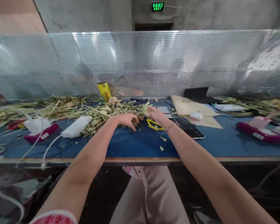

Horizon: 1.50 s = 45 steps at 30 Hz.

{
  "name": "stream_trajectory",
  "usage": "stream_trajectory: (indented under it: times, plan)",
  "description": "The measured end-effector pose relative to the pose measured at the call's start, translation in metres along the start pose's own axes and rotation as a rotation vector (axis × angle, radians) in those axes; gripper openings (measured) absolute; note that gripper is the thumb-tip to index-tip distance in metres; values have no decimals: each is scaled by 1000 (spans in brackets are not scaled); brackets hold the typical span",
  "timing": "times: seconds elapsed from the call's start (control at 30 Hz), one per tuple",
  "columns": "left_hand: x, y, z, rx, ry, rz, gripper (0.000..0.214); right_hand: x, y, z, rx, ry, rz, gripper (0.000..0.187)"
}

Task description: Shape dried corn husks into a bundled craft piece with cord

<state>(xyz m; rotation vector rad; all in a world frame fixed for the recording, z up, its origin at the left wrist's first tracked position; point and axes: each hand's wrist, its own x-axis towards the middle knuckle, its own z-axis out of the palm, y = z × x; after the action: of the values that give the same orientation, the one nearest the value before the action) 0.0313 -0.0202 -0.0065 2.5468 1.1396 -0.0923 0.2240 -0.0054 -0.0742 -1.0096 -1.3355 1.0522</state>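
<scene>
Fingers of the left hand [128, 119] curve into a C, thumb below, around a small brownish root clump [135, 122]; whether they grip it I cannot tell. Those of the right hand [158, 115] reach forward, narrowly spread, to a pale green leafy stalk [145, 109], their hold also unclear. Just under the right hand lies a yellow-handled tool [151, 125], with leaf scraps [161, 148] nearer the counter's edge. Dry stalks [100, 115] heap up beyond and left of the left hand, across the blue counter [140, 146]. Beside the right wrist rests a black smartphone [189, 127]; farther left, a white power strip [77, 126]. Behind everything stands a perforated metal screen [144, 53].
</scene>
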Motion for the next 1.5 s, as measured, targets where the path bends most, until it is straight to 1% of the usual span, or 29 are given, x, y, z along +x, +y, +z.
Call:
stream_trajectory:
  times: [0.07,0.13,0.23,0.3,0.37,0.47,0.53,0.57,0.67,0.87,1.0,1.13,1.27,1.5]
  plan:
    - [2,-3,2,13,-14,-26,35,-1,-3,1,-157,58,29,18]
    - [3,-9,1,-7,22,-35,25,-2,-8,1,-284,96,6,17]
    - [2,-16,-3,-89,133,-30,19,-5,-16,3,-399,75,-68,11]
    - [1,-16,-4,-221,206,10,21,-9,-21,6,-412,22,-105,6]
    - [2,-14,-2,-429,262,98,24,-13,-25,10,-341,-52,-126,6]
    - [6,-10,6,-760,313,229,29,-19,-30,15,-66,-198,-122,16]
    - [10,-9,12,-927,347,264,33,-22,-31,16,117,-283,-107,22]
    - [13,-10,15,-991,368,274,34,-22,-30,16,173,-313,-99,24]
    - [20,-12,20,-1111,429,279,37,-21,-29,17,233,-329,-84,28]
    - [26,-9,24,-1107,517,230,41,-18,-26,17,325,-266,-59,30]
    - [27,-7,24,-1041,568,201,42,-17,-26,16,387,-280,-28,32]
    - [27,-6,24,-958,613,158,41,-17,-27,17,402,-319,0,32]
    - [24,-4,22,-942,610,160,41,-20,-29,19,411,-334,32,29]
    - [23,-4,21,-926,551,155,41,-21,-32,23,383,-270,23,32]
